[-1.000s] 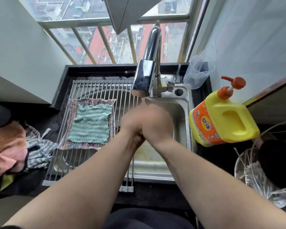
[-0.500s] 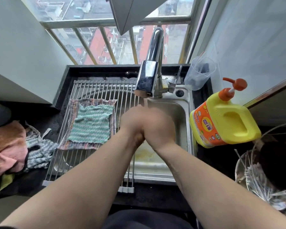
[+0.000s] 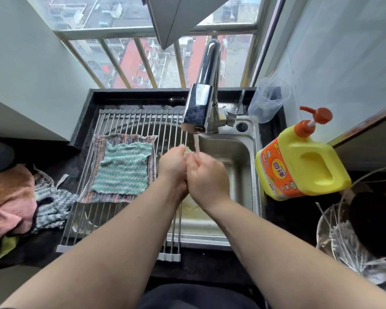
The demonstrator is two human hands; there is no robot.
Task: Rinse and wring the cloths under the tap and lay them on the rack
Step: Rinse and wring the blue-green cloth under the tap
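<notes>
While the tap (image 3: 201, 108) is running, the left hand (image 3: 173, 168) and right hand (image 3: 207, 175), pressed together, are clenching a pale cloth (image 3: 188, 150) over the sink (image 3: 239, 152); spray may be soaking the laid cloths (image 3: 123, 168) on the rack (image 3: 132, 121).

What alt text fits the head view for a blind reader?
Left hand and right hand grip a mostly hidden pale cloth under the running tap, above the sink. To the left, a green cloth lies on a striped cloth on the rack; a yellow bottle stands to the right.
</notes>
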